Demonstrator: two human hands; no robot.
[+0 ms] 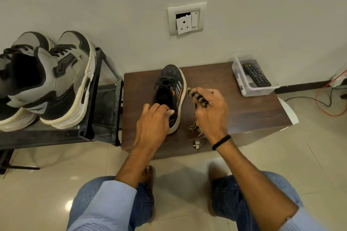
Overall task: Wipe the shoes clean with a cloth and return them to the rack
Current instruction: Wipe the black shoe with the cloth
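Shoe [170, 82]: stood on the table [234, 107], toe towards the wall
Left hand [153, 120]: the shoe's heel rim is gripped by curled fingers
Right hand [210, 110]: a striped cloth [199, 97] is clenched above the table, just right of the shoe
Rack [105, 110]: set against the table's left side, grey sneakers [56, 80] kept on top
Box [242, 82]: placed at the table's far right corner, a remote [256, 75] laid inside

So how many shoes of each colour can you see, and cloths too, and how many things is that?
Grey-and-black shoes, on the rack: 2
Black shoe with orange stripes, gripped by the left hand: 1
Striped cloth, held in the right hand: 1
Total: 4 things
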